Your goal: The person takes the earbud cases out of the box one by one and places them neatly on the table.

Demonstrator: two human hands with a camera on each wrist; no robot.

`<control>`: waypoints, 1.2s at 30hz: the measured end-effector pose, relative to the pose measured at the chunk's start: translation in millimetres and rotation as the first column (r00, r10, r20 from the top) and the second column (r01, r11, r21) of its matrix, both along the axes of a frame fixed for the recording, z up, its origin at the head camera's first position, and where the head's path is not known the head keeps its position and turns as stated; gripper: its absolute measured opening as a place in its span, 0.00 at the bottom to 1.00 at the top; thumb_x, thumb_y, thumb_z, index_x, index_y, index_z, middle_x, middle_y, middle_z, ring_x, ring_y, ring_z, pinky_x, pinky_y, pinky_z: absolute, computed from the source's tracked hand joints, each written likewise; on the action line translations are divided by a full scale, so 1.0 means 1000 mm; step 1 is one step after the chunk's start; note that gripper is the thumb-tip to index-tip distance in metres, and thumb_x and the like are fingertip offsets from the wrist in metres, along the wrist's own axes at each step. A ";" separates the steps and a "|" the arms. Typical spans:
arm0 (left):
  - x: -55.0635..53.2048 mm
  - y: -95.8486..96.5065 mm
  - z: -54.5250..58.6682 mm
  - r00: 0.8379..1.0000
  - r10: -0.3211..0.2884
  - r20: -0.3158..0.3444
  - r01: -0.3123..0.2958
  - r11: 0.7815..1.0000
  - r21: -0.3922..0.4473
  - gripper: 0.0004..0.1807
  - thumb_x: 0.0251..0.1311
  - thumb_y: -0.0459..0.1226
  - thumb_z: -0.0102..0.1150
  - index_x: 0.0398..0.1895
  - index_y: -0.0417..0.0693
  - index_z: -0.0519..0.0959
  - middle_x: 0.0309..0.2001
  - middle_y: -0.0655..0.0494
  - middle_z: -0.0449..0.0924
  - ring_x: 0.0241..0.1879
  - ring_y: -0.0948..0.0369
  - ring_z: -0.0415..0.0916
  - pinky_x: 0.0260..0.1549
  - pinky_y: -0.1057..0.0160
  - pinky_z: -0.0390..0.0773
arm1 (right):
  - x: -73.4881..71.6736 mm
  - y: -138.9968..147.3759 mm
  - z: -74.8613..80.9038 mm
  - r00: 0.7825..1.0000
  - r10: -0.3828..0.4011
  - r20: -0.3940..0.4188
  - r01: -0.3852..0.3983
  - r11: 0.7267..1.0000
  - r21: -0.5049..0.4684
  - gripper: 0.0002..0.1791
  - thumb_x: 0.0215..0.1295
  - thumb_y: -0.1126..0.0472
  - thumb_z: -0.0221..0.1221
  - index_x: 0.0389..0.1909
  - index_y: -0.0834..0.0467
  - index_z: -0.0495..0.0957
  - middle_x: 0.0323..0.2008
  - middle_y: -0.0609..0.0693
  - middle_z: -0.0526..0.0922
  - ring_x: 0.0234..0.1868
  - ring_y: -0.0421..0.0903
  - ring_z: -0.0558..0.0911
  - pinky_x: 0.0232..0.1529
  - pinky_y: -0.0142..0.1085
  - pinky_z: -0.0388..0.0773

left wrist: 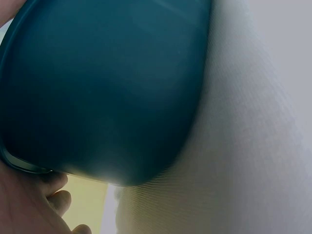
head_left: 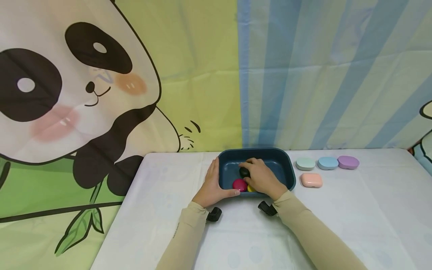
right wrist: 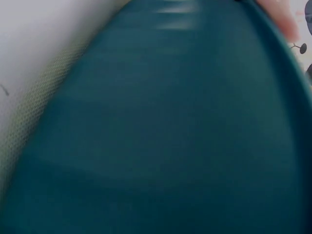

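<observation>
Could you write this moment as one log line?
left hand: touches blue tray; right hand: holds black piece inside tray; in tray: red piece, yellow piece; right of tray: four pastel cases

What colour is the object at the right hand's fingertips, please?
The object is black; the head view shows best.

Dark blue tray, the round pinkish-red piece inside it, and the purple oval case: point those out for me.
Dark blue tray (head_left: 231,169): head view, bare floor.
Pinkish-red piece (head_left: 240,184): head view, top face.
Purple oval case (head_left: 348,162): head view, middle.
</observation>
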State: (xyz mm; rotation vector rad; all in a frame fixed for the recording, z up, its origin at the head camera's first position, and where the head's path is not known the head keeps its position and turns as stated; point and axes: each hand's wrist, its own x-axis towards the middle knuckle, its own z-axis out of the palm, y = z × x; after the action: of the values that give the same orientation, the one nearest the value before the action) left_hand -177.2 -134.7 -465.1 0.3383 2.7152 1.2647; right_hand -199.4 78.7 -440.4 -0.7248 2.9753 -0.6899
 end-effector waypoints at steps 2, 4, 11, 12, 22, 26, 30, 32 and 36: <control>0.000 0.000 0.000 1.000 -0.001 0.003 0.001 1.000 -0.001 0.74 0.45 0.60 0.76 0.82 0.56 0.31 0.82 0.52 0.31 0.79 0.56 0.31 0.72 0.39 0.51 | -0.001 -0.001 -0.002 1.000 0.003 0.008 -0.003 1.000 0.017 0.24 0.65 0.64 0.66 0.62 0.57 0.79 0.62 0.66 0.74 0.59 0.65 0.73 0.54 0.55 0.79; 0.000 0.000 0.000 1.000 -0.004 0.007 0.004 1.000 0.001 0.73 0.46 0.59 0.77 0.82 0.56 0.31 0.82 0.53 0.31 0.79 0.56 0.31 0.72 0.40 0.51 | -0.003 -0.001 -0.003 1.000 0.003 0.019 -0.004 1.000 0.029 0.23 0.65 0.64 0.66 0.62 0.57 0.80 0.62 0.66 0.74 0.59 0.65 0.73 0.54 0.56 0.79; 0.000 0.000 0.003 1.000 -0.004 -0.005 0.005 1.000 0.009 0.73 0.45 0.58 0.77 0.82 0.56 0.31 0.82 0.51 0.31 0.79 0.56 0.31 0.72 0.39 0.52 | -0.004 -0.002 -0.004 1.000 0.004 0.012 -0.004 1.000 0.030 0.23 0.64 0.66 0.66 0.61 0.58 0.80 0.60 0.64 0.75 0.58 0.64 0.74 0.54 0.56 0.79; 0.000 0.001 0.003 1.000 -0.004 -0.002 0.004 1.000 0.008 0.73 0.45 0.58 0.77 0.82 0.56 0.31 0.82 0.52 0.31 0.79 0.56 0.30 0.72 0.39 0.52 | -0.004 -0.002 -0.004 1.000 0.002 0.011 -0.002 1.000 0.026 0.23 0.64 0.66 0.67 0.60 0.58 0.80 0.60 0.64 0.76 0.57 0.64 0.74 0.54 0.56 0.79; 0.001 0.001 0.002 1.000 0.006 0.008 -0.006 1.000 -0.001 0.73 0.46 0.58 0.77 0.82 0.55 0.31 0.82 0.54 0.31 0.79 0.55 0.31 0.72 0.39 0.52 | -0.001 -0.002 0.000 0.999 -0.033 0.005 0.033 0.999 0.014 0.23 0.65 0.65 0.66 0.62 0.57 0.79 0.61 0.64 0.75 0.58 0.63 0.74 0.51 0.55 0.80; 0.001 0.000 0.002 1.000 0.005 0.005 -0.005 1.000 0.001 0.73 0.45 0.58 0.77 0.82 0.56 0.31 0.82 0.53 0.31 0.79 0.55 0.31 0.72 0.39 0.52 | 0.003 -0.001 0.002 0.999 -0.049 -0.012 0.049 0.999 -0.019 0.23 0.65 0.64 0.66 0.61 0.56 0.79 0.61 0.63 0.75 0.58 0.62 0.74 0.51 0.55 0.80; 0.001 0.000 0.002 1.000 0.006 0.001 -0.006 1.000 0.005 0.73 0.45 0.57 0.77 0.82 0.56 0.31 0.82 0.51 0.32 0.79 0.54 0.32 0.71 0.38 0.52 | 0.008 0.001 0.006 0.998 -0.058 -0.033 0.056 0.997 -0.049 0.23 0.66 0.64 0.66 0.62 0.56 0.79 0.61 0.63 0.75 0.58 0.62 0.74 0.51 0.55 0.80; 0.001 0.000 0.002 1.000 0.006 0.001 -0.006 1.000 0.010 0.73 0.45 0.57 0.78 0.82 0.56 0.31 0.82 0.51 0.32 0.79 0.54 0.32 0.71 0.38 0.52 | 0.010 0.003 0.008 0.997 -0.062 -0.041 0.059 0.997 -0.056 0.23 0.66 0.63 0.66 0.62 0.55 0.79 0.61 0.63 0.75 0.59 0.63 0.73 0.51 0.55 0.80; 0.001 0.000 0.002 1.000 0.003 0.001 -0.003 1.000 0.012 0.73 0.45 0.57 0.78 0.82 0.56 0.31 0.82 0.52 0.32 0.79 0.55 0.32 0.71 0.38 0.51 | 0.016 0.007 0.011 0.995 -0.080 -0.058 0.076 0.995 -0.058 0.23 0.66 0.62 0.66 0.63 0.54 0.78 0.62 0.62 0.75 0.61 0.63 0.73 0.53 0.56 0.79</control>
State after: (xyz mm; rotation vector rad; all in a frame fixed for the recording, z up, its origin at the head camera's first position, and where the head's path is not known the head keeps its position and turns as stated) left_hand -176.2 -134.5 -463.6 0.3355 2.7098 1.2818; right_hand -183.9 86.1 -429.2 -0.6460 3.0652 -0.7715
